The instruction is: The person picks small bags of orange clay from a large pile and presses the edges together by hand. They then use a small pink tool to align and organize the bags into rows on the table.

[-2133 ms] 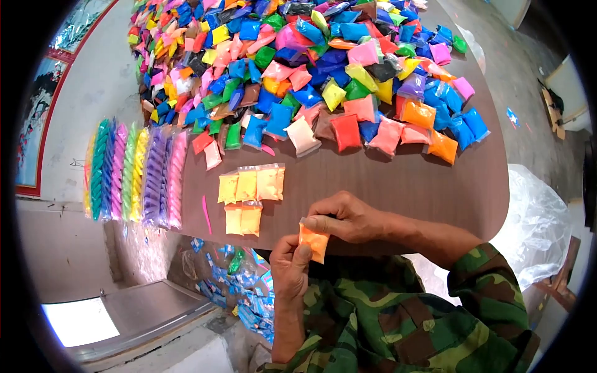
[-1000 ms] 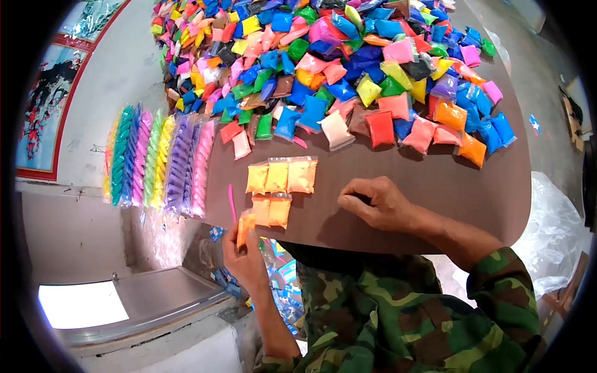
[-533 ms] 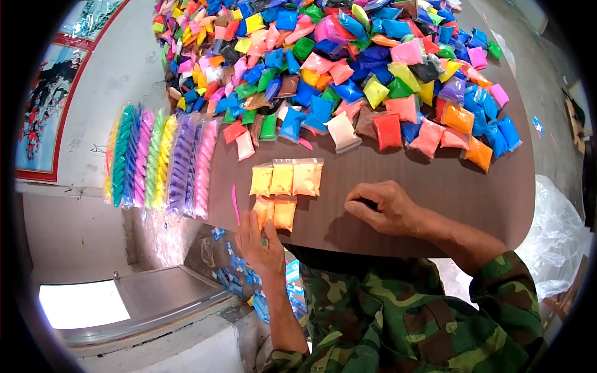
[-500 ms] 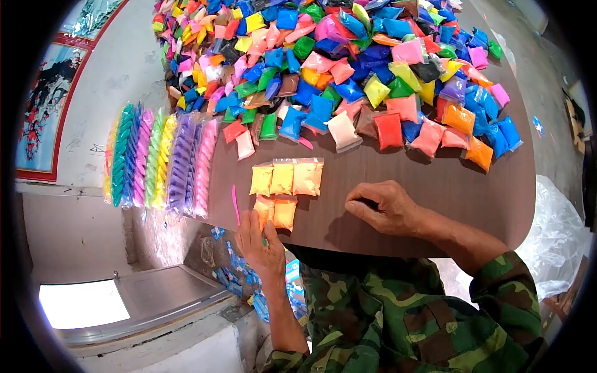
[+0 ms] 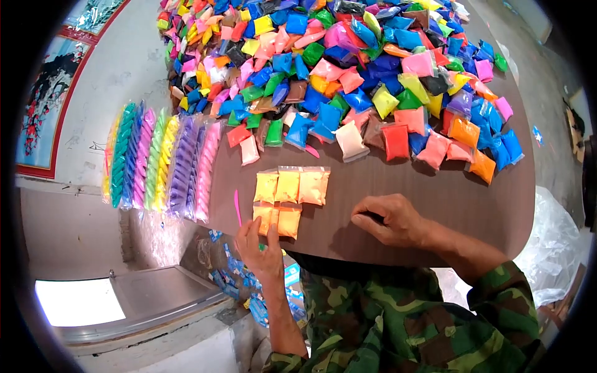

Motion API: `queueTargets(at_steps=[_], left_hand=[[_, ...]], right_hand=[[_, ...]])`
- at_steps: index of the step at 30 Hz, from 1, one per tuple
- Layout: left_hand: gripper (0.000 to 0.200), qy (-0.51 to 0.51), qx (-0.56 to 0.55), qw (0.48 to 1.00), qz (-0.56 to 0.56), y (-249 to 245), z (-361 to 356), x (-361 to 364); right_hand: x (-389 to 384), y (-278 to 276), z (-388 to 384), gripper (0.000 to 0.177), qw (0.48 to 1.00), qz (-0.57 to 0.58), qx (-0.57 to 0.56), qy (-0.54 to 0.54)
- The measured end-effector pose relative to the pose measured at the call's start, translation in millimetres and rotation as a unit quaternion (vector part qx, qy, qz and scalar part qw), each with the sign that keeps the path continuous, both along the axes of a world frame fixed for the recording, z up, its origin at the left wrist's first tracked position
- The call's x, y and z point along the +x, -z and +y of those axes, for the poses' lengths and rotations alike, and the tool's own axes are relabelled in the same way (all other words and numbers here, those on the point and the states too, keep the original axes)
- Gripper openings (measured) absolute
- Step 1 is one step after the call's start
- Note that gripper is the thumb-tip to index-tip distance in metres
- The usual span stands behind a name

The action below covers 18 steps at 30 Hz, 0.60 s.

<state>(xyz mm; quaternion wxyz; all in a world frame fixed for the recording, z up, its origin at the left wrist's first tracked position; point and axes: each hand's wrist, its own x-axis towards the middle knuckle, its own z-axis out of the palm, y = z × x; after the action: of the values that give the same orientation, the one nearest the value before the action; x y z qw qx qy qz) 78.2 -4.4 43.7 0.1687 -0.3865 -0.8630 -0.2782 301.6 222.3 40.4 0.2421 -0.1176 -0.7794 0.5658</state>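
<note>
My left hand [image 5: 260, 253] is at the table's front edge, its fingers apart. The fingertips are right at the bottom of a small orange packet [image 5: 266, 214], overlapping its lower part. Beside that lies another orange packet [image 5: 288, 221]. Just above these two, a row of three yellow-orange packets [image 5: 313, 186] lies flat, edge to edge. A thin pink plastic stick [image 5: 237, 207] rests left of the packets. On the right, my right hand [image 5: 392, 219] rests on the brown tabletop in a loose fist, apart from the packets, with a dark hollow between thumb and fingers.
A large heap of small colourful packets [image 5: 348, 81] covers the far side of the table [image 5: 435, 199]. Long twisted colourful pieces in clear wrappers [image 5: 180, 165] line the left edge. Clear plastic sheeting [image 5: 547, 242] lies beyond the right edge; blue-and-white packaging [image 5: 233, 267] litters the floor.
The view has tilted slightly, so the table's contents sit lower in it. My left fingers have spread a little by the lower packets. My right hand stays curled in place.
</note>
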Motion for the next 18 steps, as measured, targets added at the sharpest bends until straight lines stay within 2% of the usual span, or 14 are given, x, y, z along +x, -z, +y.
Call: queueTargets(at_steps=[13,18], left_hand=[[0.033,0.017,0.011,1.000,0.019,-2,-9,-2],[0.036,-0.003,0.033,0.999,-0.011,-14,-12,-11]], right_hand=[[1,-5,0,0.012,0.999,-0.036,0.022,-0.001],[0,-10,-1,0.013,0.999,-0.048,0.021,0.003]])
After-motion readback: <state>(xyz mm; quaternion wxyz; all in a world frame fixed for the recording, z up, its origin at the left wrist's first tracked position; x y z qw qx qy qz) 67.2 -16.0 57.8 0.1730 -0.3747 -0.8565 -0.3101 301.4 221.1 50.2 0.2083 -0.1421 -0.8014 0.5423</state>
